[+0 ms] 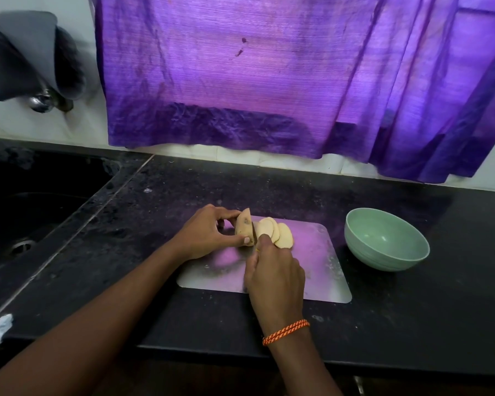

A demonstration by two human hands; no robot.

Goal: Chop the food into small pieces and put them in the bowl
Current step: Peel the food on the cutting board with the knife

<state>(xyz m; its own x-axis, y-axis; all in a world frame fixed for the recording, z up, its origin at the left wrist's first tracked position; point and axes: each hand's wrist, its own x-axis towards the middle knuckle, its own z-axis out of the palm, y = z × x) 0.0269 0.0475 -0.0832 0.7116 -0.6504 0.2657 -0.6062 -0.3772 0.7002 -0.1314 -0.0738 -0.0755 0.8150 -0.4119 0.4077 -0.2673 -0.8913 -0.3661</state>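
on the board, the left hand pinches the uncut potato end, the right hand grips the knife mid-slice; several slices lie beside it, undiced, and the bowl looks empty.

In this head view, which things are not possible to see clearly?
- Knife: handle hidden inside the right hand; only a sliver of blade shows.
- Potato: near end covered by the left hand.
- Slices: overlapping, so no count.
- Tap: blurred, under a grey cloth.
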